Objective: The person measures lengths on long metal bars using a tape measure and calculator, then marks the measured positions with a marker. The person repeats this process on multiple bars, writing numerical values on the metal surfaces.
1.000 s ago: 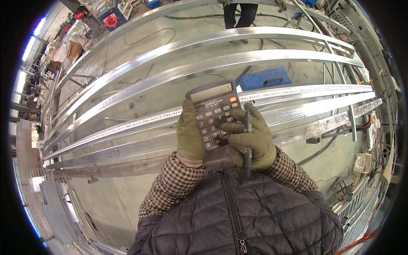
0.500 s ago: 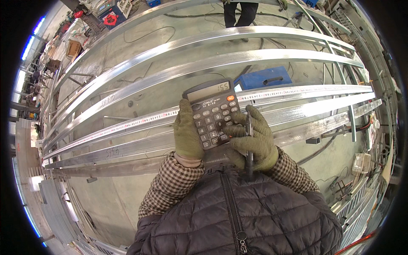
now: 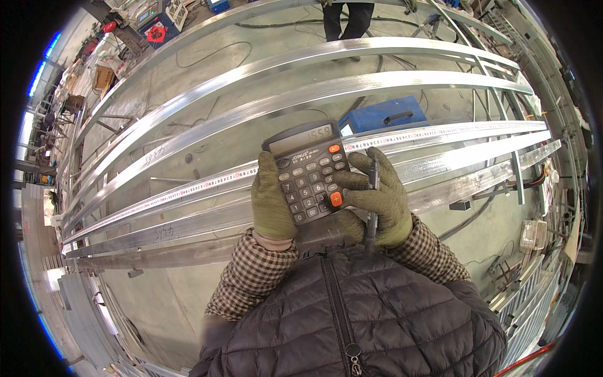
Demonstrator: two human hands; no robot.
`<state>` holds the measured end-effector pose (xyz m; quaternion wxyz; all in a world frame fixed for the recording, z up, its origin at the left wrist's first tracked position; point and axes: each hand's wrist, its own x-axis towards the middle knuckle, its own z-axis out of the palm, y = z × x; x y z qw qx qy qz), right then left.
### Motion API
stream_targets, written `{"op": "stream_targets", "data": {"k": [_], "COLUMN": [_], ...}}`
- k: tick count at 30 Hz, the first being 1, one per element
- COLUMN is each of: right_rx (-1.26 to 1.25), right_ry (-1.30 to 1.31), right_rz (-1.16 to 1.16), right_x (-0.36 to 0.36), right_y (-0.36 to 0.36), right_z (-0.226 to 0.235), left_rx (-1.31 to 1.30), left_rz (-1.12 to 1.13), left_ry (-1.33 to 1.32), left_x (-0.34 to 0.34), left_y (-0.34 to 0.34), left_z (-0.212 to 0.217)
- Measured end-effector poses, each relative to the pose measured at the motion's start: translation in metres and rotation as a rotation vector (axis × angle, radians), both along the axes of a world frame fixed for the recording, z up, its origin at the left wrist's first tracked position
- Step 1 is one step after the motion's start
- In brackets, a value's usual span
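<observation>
A dark calculator with grey and orange keys is tilted in front of my chest. My left hand, in a green work glove, grips it along its left edge with the thumb on its front. At the calculator's right side, my gloved right hand holds a dark pen upright between its fingers. Its fingertips are close over the right-hand keys, and whether one touches is hard to tell. Behind the calculator, a tape measure blade lies stretched along a long metal bar.
Several long, shiny metal tubes run left to right across the work area. A blue case with a handle sits beyond the tape. At the far side stands another person in dark trousers. Cables lie on the floor.
My right fingers have drawn back slightly from the keys, uncovering the large orange key at the lower right. The calculator's display shows one more digit. My left hand keeps its hold.
</observation>
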<state>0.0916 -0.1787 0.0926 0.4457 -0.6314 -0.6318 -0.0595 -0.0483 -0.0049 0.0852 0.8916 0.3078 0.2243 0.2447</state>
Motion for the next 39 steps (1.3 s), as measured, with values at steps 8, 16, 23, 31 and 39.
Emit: {"op": "stream_targets", "data": {"k": [8,16,23,31,39], "right_rx": [-0.051,-0.064,-0.030,-0.052,-0.065], "right_ry": [-0.016,-0.026,-0.080,-0.098,-0.119], "right_rz": [0.037,0.031,0.026,0.054,0.151], "right_x": [-0.001,-0.005,-0.008,-0.007,-0.010], "right_y": [-0.020,-0.022,-0.017,-0.014,-0.003], "right_z": [-0.009,-0.011,-0.016,-0.012,-0.008], "left_rx": [-0.038,-0.088,-0.046,-0.079,-0.054], "left_rz": [0.023,0.047,0.038,0.011,-0.028], "left_ry": [0.032,0.019,0.049,-0.015,0.001], "left_x": [-0.007,-0.005,-0.008,-0.005,-0.003], "left_y": [0.006,0.005,0.004,0.004,0.004], "left_z": [0.001,-0.001,0.002,0.000,-0.007]}}
